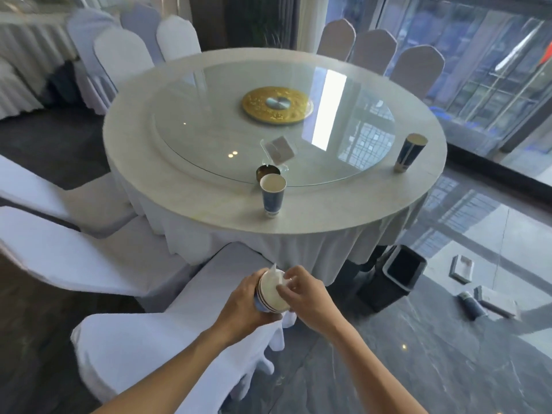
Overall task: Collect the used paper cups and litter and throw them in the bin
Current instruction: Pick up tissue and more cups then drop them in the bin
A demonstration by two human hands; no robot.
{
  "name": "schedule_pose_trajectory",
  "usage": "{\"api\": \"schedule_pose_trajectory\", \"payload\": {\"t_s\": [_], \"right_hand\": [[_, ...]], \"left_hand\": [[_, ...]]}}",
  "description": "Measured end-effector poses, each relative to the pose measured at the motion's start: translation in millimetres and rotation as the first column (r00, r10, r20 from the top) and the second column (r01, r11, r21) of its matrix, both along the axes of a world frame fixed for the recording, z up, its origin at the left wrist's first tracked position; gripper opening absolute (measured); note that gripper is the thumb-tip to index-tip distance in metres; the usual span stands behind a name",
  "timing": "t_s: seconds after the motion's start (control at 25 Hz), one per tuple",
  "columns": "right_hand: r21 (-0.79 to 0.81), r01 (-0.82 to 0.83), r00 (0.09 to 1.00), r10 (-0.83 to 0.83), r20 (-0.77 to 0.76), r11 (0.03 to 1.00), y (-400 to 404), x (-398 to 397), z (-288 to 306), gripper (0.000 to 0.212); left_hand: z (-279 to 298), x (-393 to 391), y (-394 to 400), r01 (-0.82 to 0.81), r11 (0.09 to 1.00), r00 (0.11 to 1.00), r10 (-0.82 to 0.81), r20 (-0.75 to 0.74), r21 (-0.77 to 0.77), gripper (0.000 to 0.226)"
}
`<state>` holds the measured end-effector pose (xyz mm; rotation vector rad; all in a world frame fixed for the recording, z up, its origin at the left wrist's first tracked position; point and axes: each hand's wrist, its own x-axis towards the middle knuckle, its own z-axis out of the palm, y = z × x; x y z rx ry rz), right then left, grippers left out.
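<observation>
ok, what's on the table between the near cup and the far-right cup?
Nothing stands there. Between the near cup and the right cup the head view shows only bare table rim and the edge of the glass turntable.

No readable text, label, brand or number shows anywhere. The blue paper cups [272,195] and the clear card holder [279,150] on the tabletop [313,210] bear only blurred, illegible markings.

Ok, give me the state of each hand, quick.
Left hand: closed around the stack of paper cups, holding it.
Right hand: fingers pinching white litter at the stack's top.
</observation>
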<state>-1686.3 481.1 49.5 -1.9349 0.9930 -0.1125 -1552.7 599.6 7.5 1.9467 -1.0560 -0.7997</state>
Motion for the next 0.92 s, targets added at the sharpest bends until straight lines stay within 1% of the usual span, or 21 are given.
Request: {"api": "schedule_pose_trajectory", "payload": {"t_s": [0.04,0.08,0.12,0.16,0.2,0.28,0.32,0.36,0.44,0.52,0.56,0.64,0.68,0.8,0.88,0.92], "right_hand": [[-0.076,-0.051,0.999,0.05,-0.014,0.996,-5.4,0.9,3.3,0.02],[-0.127,-0.117,0.993,0.114,-0.025,0.985,-8.7,2.2,8.8,0.027],[-0.145,-0.184,0.983,0.181,-0.038,0.972,-10.4,4.9,13.1,0.037],[-0.12,-0.245,0.969,0.243,-0.037,0.962,-11.7,8.7,16.5,0.046],[-0.059,-0.286,0.958,0.284,-0.042,0.956,-13.8,13.1,18.5,0.056],[0.062,-0.335,0.932,0.341,-0.125,0.94,-23.6,25.8,21.9,0.076],[0.094,-0.355,0.913,0.367,-0.176,0.93,-30.2,33.3,22.2,0.082],[0.12,-0.377,0.893,0.395,-0.217,0.918,-39.2,44.0,20.3,0.083],[0.131,-0.425,0.864,0.444,-0.236,0.896,-56.2,66.2,20.2,0.077],[0.03,-0.474,0.865,0.472,-0.173,0.88,-75.8,86.6,22.3,0.066],[-0.035,-0.471,0.878,0.464,-0.121,0.881,-87.2,97.4,25.0,0.063],[-0.094,-0.453,0.891,0.448,-0.069,0.886,-107.8,115.5,26.7,0.059],[-0.096,-0.457,0.889,0.45,-0.086,0.884,-118.2,124.7,25.8,0.062],[-0.075,-0.511,0.849,0.489,-0.2,0.856,-141.8,152.2,25.0,0.076],[-0.06,-0.55,0.823,0.529,-0.206,0.833,-152.5,169.4,26.0,0.075],[-0.07,-0.571,0.814,0.552,-0.179,0.818,-158.3,177.1,25.6,0.073]], "left_hand": [[3.4,-0.3,-3.1,-0.03,0.999,1.0,0.03,-0.009,-0.015,0.089],[5.9,-0.5,-6.9,-0.057,0.998,0.998,0.057,-0.006,-0.025,0.087],[7.3,0.7,-11.0,-0.076,0.996,0.997,0.077,0.011,-0.037,0.087],[8.5,2.6,-15.6,-0.092,0.994,0.995,0.093,0.032,-0.052,0.089],[9.3,5.2,-20.5,-0.101,0.993,0.993,0.104,0.047,-0.067,0.09],[9.6,13.6,-32.4,-0.105,0.99,0.991,0.112,0.073,-0.097,0.092],[8.6,18.6,-38.2,-0.101,0.99,0.99,0.11,0.088,-0.103,0.093],[6.4,25.9,-46.2,-0.103,0.989,0.988,0.114,0.102,-0.107,0.093],[-0.5,42.0,-64.0,-0.121,0.985,0.987,0.132,0.09,-0.12,0.09],[-5.1,61.7,-85.0,-0.159,0.98,0.986,0.164,0.03,-0.122,0.085],[-6.3,73.7,-97.7,-0.183,0.975,0.983,0.183,-0.006,-0.127,0.084],[-9.1,94.7,-116.4,-0.231,0.963,0.973,0.225,-0.059,-0.139,0.085],[-9.7,104.1,-124.7,-0.25,0.958,0.968,0.242,-0.069,-0.141,0.086],[-10.8,127.6,-144.4,-0.268,0.952,0.962,0.258,-0.089,-0.146,0.084],[-9.6,138.5,-154.6,-0.261,0.953,0.964,0.25,-0.086,-0.153,0.082],[-9.3,143.7,-158.9,-0.269,0.951,0.962,0.258,-0.089,-0.152,0.081]]}}
